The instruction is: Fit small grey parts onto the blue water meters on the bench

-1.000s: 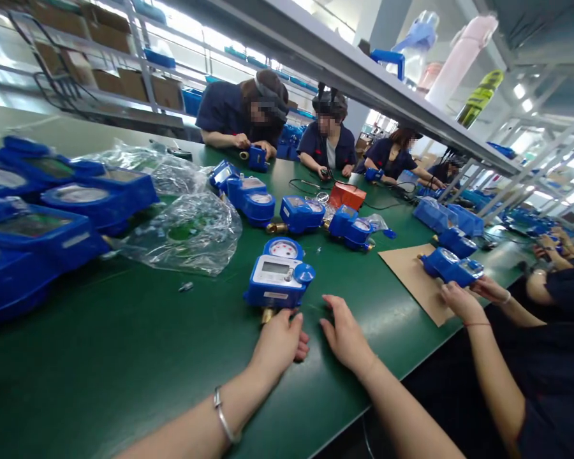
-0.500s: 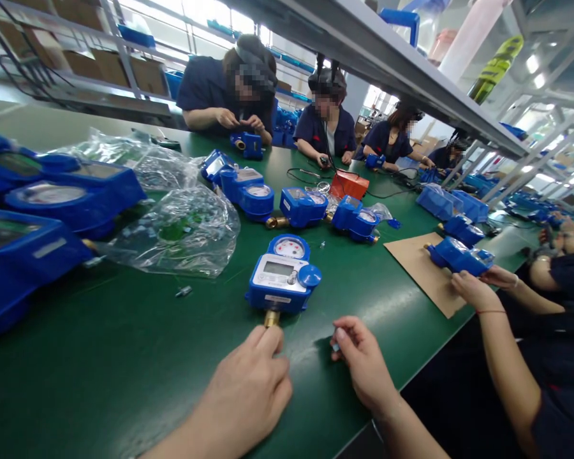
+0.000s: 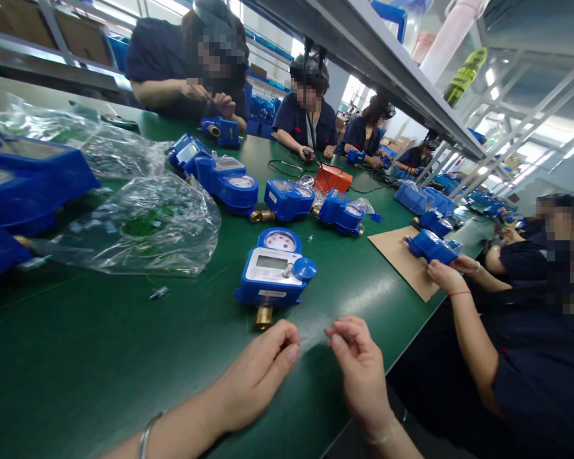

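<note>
A blue water meter with a grey display, a round dial and a blue cap stands in front of me. Its brass fitting points toward me. My left hand is just below that fitting, apart from it, with thumb and fingers curled together. To its right, my right hand has its fingers bent in a pinch. The two sets of fingertips face each other across a small gap. Whatever either hand pinches is too small or hidden to make out.
A clear plastic bag of small pale-blue pieces lies left. A small grey piece is near it. More blue meters line the green table. A co-worker's hand holds a meter over cardboard at right.
My left hand has let go of the brass fitting and moved right, toward my right hand. The pale-blue bit seen in my right fingers before is now hidden. The view has shifted.
</note>
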`<state>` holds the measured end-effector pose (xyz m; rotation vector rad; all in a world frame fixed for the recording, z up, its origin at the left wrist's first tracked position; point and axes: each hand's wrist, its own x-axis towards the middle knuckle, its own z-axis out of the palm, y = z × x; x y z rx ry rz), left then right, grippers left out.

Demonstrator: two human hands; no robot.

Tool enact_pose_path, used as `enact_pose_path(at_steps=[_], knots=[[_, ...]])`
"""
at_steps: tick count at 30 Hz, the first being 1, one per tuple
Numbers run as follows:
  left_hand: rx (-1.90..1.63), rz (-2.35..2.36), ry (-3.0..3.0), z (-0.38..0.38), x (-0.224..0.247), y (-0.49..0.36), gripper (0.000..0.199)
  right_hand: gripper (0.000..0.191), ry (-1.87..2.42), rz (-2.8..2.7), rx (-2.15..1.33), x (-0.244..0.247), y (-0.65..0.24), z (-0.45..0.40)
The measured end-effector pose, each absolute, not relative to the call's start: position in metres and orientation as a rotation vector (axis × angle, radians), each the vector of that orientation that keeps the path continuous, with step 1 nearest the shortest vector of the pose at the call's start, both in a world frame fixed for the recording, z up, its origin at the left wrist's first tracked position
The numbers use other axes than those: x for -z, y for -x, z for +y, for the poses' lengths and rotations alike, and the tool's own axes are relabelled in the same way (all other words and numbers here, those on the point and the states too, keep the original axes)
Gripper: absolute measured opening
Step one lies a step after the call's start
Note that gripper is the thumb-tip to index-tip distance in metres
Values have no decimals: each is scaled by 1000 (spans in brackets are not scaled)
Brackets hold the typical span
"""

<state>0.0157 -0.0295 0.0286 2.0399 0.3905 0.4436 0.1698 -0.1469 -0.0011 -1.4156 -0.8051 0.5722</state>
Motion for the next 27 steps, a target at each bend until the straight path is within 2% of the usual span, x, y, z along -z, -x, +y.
enact_pose_path(at_steps=[4,8,13,27], knots=[[-460,488,-2006,-36,-24,-18,14,31,1317,-657,-636,5,-164,-143],[-525,506,-1931,-37,-16,-21,11,24,1097,-578,-852,3,-157,-141],[-566,537,-1896,-37,-15,-21,15,25,935,-504,-1024,-2,-152,-138],[-546,478,-1857,-37,-17,-20,13,33,1058,-693,-917,9,-154,-136]])
